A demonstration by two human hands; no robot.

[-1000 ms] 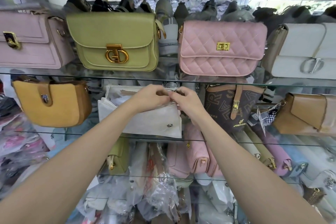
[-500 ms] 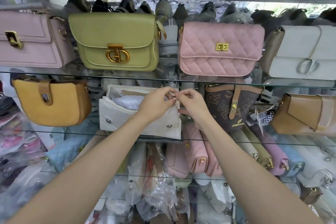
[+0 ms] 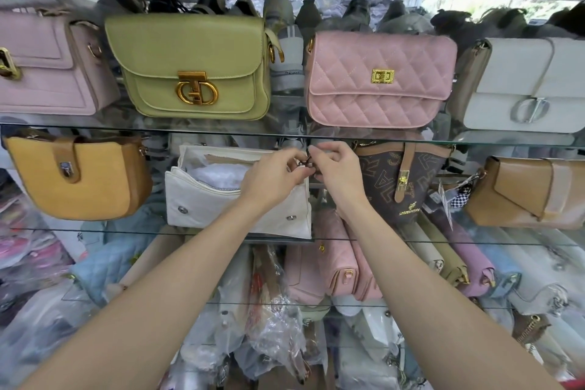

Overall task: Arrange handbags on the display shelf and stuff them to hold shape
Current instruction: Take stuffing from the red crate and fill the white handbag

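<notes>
On the middle glass shelf [image 3: 95, 229], a white bag [image 3: 202, 203] stands between a mustard bag [image 3: 95, 184] on its left and a brown monogram bag [image 3: 411, 180] on its right. Its top zip is open, and pale stuffing [image 3: 218, 172] shows inside. Both hands meet at the bag's upper right corner. The left hand [image 3: 272, 177] lies across the bag's front, with fingers curled and pinching a small dark metal clasp [image 3: 304, 162]. The right hand [image 3: 337, 172] pinches the same clasp from the other side, fingertips touching those of the left. What the clasp is fixed to cannot be told. One shelf up stand a green bag [image 3: 193, 63], a pink quilted bag [image 3: 380, 79] and a grey bag [image 3: 525, 85], all upright with flaps closed. Below lie wrapped bags [image 3: 269, 310] in plastic.
</notes>
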